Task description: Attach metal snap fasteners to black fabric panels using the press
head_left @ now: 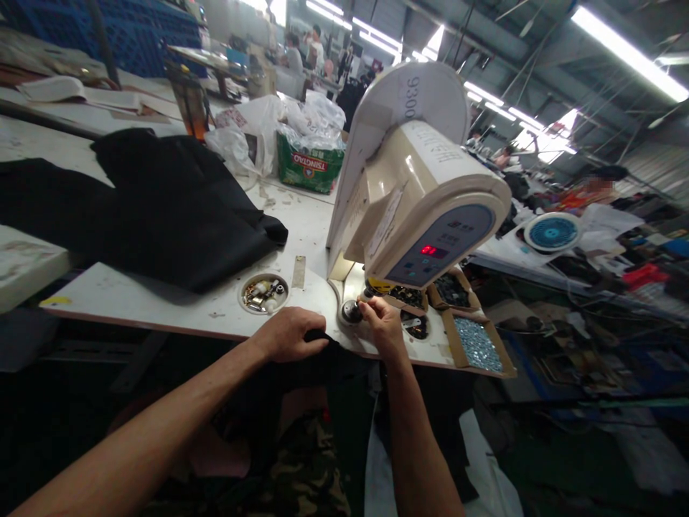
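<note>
A cream-coloured fastening machine [414,194] with a red lit display stands on the white worktable [161,305]. My right hand [381,322] is at its round lower die [352,311], thumb and fingers pinched just under the machine's head. Whatever is in that pinch is too small to make out. My left hand [293,334] is closed on a piece of black fabric [317,336] at the table's front edge, left of the die. The fabric runs down over the edge towards my lap, where it blends into the dark.
Black fabric [183,208] lies piled at the left. A round bowl of small metal parts [264,294] is set beside my left hand. Cardboard boxes of small parts, one with silvery pieces [476,343], stand at the right. Behind are a green bag [309,164] and a fan [552,231].
</note>
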Motion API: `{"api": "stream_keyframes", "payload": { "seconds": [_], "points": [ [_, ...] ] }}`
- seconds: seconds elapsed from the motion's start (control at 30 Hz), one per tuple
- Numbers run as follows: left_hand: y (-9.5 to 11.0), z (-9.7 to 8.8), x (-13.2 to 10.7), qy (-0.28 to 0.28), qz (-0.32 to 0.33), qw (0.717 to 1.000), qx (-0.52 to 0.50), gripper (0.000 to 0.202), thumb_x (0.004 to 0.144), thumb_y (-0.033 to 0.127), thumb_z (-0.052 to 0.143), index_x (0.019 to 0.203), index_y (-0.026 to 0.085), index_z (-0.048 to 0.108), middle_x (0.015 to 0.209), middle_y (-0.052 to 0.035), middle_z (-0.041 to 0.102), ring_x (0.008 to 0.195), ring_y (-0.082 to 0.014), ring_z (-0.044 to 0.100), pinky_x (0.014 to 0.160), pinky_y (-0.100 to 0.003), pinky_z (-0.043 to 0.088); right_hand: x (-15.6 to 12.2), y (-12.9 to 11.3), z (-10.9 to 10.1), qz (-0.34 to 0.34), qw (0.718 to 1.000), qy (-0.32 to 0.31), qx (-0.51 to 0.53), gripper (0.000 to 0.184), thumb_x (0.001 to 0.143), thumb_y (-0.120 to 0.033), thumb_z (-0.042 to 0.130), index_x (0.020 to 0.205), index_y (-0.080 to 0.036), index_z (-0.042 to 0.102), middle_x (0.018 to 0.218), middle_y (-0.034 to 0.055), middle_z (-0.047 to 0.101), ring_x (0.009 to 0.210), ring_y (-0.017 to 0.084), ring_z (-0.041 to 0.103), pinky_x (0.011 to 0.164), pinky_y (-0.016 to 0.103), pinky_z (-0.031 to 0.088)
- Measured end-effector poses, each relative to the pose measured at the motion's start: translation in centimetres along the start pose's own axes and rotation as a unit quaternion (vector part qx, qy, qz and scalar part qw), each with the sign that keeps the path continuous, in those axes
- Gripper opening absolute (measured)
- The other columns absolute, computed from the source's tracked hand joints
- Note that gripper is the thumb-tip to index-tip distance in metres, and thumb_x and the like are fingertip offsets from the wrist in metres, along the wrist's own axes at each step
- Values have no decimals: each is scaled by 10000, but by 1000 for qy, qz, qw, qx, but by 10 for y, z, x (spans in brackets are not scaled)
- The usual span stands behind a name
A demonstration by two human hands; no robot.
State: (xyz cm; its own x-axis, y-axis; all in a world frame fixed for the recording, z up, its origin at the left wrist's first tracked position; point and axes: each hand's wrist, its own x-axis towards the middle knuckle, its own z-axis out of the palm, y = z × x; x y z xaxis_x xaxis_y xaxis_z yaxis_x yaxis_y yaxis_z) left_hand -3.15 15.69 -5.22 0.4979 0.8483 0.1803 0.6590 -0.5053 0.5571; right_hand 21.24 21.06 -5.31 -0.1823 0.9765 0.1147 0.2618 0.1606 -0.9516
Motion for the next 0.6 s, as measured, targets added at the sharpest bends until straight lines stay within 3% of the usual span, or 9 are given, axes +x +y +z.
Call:
{"api": "stream_keyframes", "payload": {
  "seconds": [0.2, 0.3, 0.4, 0.5, 0.6],
  "points": [
    [1, -3, -1, -9, -6, 1000, -11, 159, 890, 356, 649, 846, 206, 675, 805, -21, 721, 750, -174, 640, 678, -267, 376, -2, 2, 1, 20, 999, -2, 38, 312, 873, -450, 722, 1032, -181, 732, 940, 74, 756, 837, 227, 683, 788, 339, 531],
    [3, -4, -1, -6, -6, 1000, -11, 155, 885, 351, 657, 840, 205, 683, 802, -22, 723, 744, -176, 638, 673, -269, 376, -13, 2, -1, 19, 996, 41, 71, 381, 853, -450, 758, 1137, -209, 680, 982, 74, 755, 855, 226, 690, 789, 343, 544],
    [2, -4, 0, -4, -6, 1000, -27, 171, 893, 360, 657, 842, 203, 700, 794, -18, 717, 731, -167, 626, 670, -268, 376, -32, -4, -5, -2, 996, 79, 33, 340, 886, -446, 732, 1142, -230, 679, 1035, 79, 736, 890, 230, 678, 808, 359, 544],
    [-3, -6, 2, -17, -14, 996, -83, 219, 915, 401, 648, 876, 200, 728, 792, -8, 711, 738, -157, 619, 683, -260, 386, -53, -16, -3, -47, 997, 15, -65, 262, 927, -418, 699, 1130, -254, 715, 1089, 83, 718, 939, 245, 668, 839, 386, 539],
    [-7, -11, 3, -46, -50, 978, -197, 284, 908, 446, 660, 880, 175, 739, 749, 5, 680, 728, -147, 602, 672, -247, 399, -68, -25, 3, -94, 984, -81, -128, 448, 860, -412, 789, 1282, -295, 691, 1239, 88, 698, 1099, 285, 657, 974, 441, 516]
  ]
}}
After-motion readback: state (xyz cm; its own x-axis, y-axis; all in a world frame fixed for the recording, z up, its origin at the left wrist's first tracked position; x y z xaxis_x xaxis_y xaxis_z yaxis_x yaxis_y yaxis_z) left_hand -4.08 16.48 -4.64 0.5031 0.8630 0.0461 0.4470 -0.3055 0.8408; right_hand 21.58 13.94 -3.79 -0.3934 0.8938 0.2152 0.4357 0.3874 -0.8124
